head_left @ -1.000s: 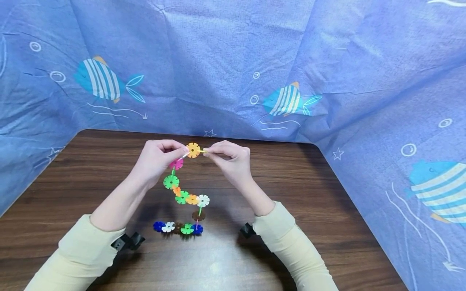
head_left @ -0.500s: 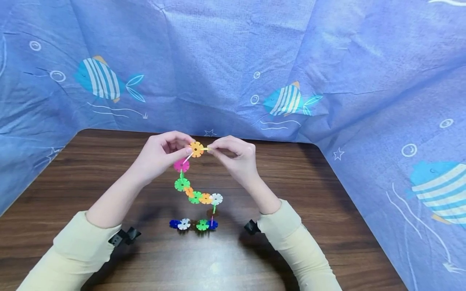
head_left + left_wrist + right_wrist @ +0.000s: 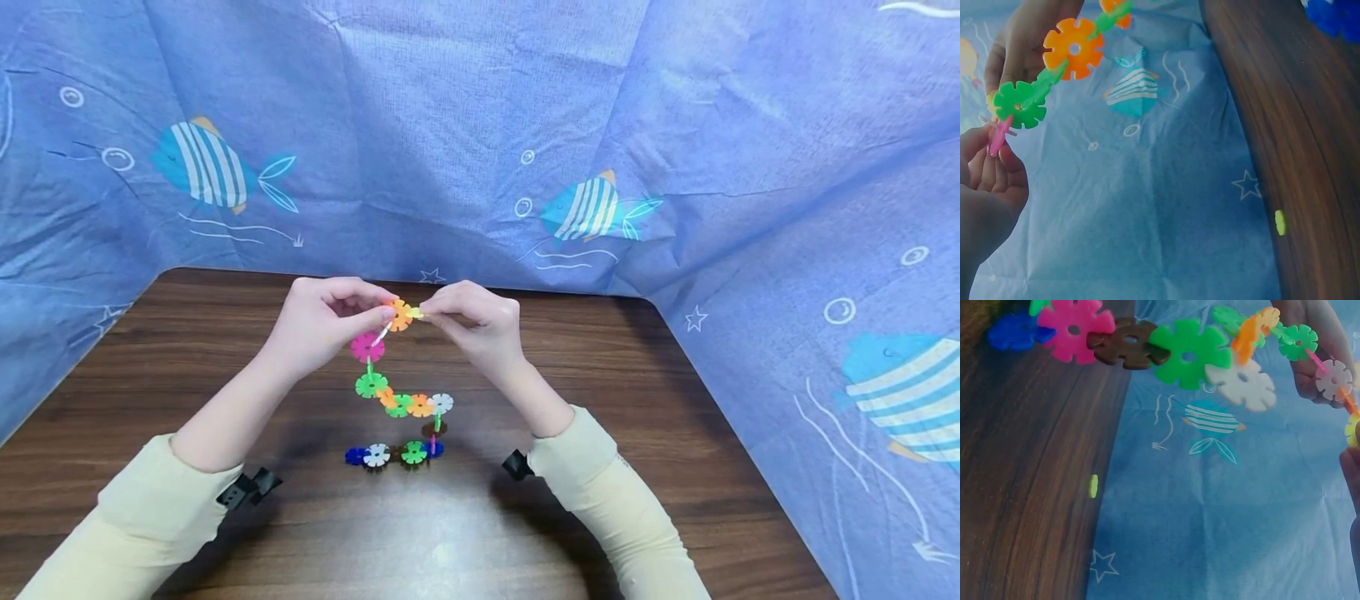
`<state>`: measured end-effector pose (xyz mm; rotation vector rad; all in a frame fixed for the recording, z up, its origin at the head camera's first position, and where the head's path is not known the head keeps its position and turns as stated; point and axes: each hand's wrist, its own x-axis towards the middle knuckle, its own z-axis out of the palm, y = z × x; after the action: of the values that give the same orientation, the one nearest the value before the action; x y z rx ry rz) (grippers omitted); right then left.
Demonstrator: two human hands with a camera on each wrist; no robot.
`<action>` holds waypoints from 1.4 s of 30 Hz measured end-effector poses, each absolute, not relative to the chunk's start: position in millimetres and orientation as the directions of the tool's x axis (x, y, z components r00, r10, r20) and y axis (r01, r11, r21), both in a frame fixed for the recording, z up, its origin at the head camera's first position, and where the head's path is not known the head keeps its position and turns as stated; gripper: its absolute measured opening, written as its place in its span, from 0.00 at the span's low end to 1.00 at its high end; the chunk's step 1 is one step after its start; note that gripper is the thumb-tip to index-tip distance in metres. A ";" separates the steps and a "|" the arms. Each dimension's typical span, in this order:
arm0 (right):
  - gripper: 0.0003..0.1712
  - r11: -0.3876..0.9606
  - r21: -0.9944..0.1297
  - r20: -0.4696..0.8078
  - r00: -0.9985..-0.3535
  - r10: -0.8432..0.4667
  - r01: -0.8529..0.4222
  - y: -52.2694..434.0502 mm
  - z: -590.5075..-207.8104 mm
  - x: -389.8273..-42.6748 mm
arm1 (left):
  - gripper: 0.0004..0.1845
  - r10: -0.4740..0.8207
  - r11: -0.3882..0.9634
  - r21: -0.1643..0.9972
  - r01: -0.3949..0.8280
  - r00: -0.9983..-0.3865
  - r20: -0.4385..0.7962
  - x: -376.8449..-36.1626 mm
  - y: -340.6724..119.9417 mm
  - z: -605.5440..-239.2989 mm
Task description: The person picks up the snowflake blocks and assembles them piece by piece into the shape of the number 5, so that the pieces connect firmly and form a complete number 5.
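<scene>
A chain of notched plastic snowflake discs hangs from my hands in the head view. My left hand (image 3: 322, 329) pinches the orange disc (image 3: 402, 315) at its top between thumb and fingers. A yellow disc (image 3: 416, 313), seen nearly edge-on, meets that orange disc's right side, and my right hand (image 3: 480, 325) pinches it. Below, a white disc seen edge-on leads to a pink disc (image 3: 367, 347), then green (image 3: 371, 385), orange and white (image 3: 441, 403) ones. The lowest row, ending in a blue disc (image 3: 355, 457), is close over the tabletop.
The dark wooden table (image 3: 600, 375) is bounded by a blue fish-print cloth (image 3: 442, 125) at its back and sides. A small yellow-green piece (image 3: 1280, 222) lies by the table edge in the left wrist view. Black devices (image 3: 247, 487) sit at both wrists.
The hanging chain has swung to the right, its lowest row now slightly higher in view. The yellow disc shows a little more of its face. Both hands keep their pinch.
</scene>
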<state>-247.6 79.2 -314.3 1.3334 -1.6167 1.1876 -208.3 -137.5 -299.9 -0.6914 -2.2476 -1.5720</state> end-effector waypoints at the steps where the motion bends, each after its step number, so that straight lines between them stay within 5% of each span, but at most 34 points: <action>1: 0.06 0.041 -0.190 0.929 -0.193 -0.316 -0.981 78.6 -315.1 -247.5 | 0.07 0.208 0.281 0.788 0.548 -0.836 0.508 -207.2 -138.0 -299.6; 13: 0.03 -0.007 -0.035 0.959 -0.032 -0.282 -0.999 72.7 -317.5 -243.0 | 0.06 0.239 0.296 0.786 0.543 -0.838 0.490 -193.6 -141.7 -293.0; 19: 0.04 -0.017 0.059 0.969 0.061 -0.239 -0.998 73.9 -315.4 -240.1 | 0.06 0.267 0.331 0.706 0.627 -0.779 0.567 -190.7 -139.0 -290.3; 25: 0.04 -0.003 0.058 0.973 0.057 -0.224 -0.998 76.3 -313.0 -238.2 | 0.07 0.285 0.267 0.677 0.686 -0.727 0.624 -189.8 -137.9 -289.4; 42: 0.07 -0.008 0.048 0.973 0.048 -0.227 -0.999 75.5 -316.0 -241.9 | 0.07 0.233 0.269 0.692 0.669 -0.743 0.628 -193.3 -138.9 -294.3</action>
<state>-241.9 75.5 -316.0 1.3996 -1.3373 1.0574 -193.3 -138.9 -294.3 -0.8170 -2.1432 -1.4729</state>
